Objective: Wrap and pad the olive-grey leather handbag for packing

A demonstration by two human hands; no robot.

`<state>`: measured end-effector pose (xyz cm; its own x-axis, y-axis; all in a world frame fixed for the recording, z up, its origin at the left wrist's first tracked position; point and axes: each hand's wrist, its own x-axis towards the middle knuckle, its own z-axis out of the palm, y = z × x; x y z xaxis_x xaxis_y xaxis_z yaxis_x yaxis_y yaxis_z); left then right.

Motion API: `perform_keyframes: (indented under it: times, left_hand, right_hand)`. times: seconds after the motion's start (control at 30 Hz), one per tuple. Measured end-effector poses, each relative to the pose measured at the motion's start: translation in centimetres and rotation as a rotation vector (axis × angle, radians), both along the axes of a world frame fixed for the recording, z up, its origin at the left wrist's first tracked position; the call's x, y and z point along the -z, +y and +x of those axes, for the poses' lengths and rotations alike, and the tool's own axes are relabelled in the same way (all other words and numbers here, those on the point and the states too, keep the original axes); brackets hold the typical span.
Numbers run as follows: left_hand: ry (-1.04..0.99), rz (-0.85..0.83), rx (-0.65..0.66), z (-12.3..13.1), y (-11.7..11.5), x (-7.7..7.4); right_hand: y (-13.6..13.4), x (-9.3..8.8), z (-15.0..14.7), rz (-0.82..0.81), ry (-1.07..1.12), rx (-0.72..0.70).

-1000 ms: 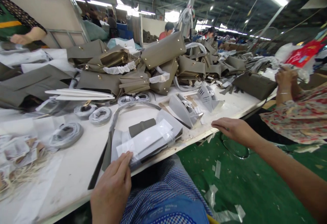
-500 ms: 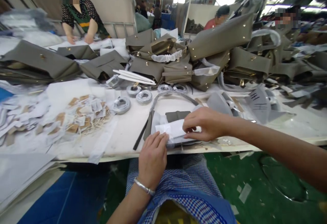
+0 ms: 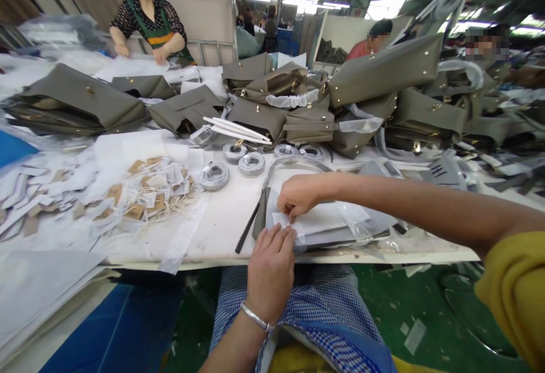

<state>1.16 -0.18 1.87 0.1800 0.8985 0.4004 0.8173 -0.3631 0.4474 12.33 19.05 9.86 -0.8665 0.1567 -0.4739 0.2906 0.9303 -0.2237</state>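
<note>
A grey-olive handbag (image 3: 260, 214) lies flat at the table's front edge, mostly covered by a thin white wrapping sheet (image 3: 326, 218). My left hand (image 3: 272, 262), a silver bangle on its wrist, rests on the near left part of the sheet with fingers stretched out flat. Just beyond those fingertips, my right hand (image 3: 301, 196) is closed, its fingers curled down at the sheet's left end; its grip is partly hidden. Clear film (image 3: 355, 222) covers the bag's right part. A dark strap end (image 3: 247, 228) sticks out at the left.
Several coiled straps in clear wrap (image 3: 214, 176) lie behind the bag. At left are a heap of brown and white tags (image 3: 157, 188) and scattered paper slips (image 3: 29, 197). Olive handbags (image 3: 259, 117) are piled across the back. A co-worker (image 3: 151, 26) stands across the table.
My right hand has moved left across the bag toward my left fingertips. The white sheet now lies spread over the bag, which showed olive material before. The camera view has shifted slightly.
</note>
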Motion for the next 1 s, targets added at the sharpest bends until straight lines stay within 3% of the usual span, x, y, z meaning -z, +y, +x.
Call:
perform_keyframes:
  times: [0.6, 1.0]
  left_hand:
    - [0.098, 0.164, 0.007, 0.4, -0.7, 1.5]
    - [0.108, 0.243, -0.008, 0.4, -0.5, 1.4]
  right_hand:
    - [-0.1, -0.9, -2.1, 0.037, -0.161, -0.039]
    - [2.6, 0.6, -2.4, 0.015, -0.08, -0.023]
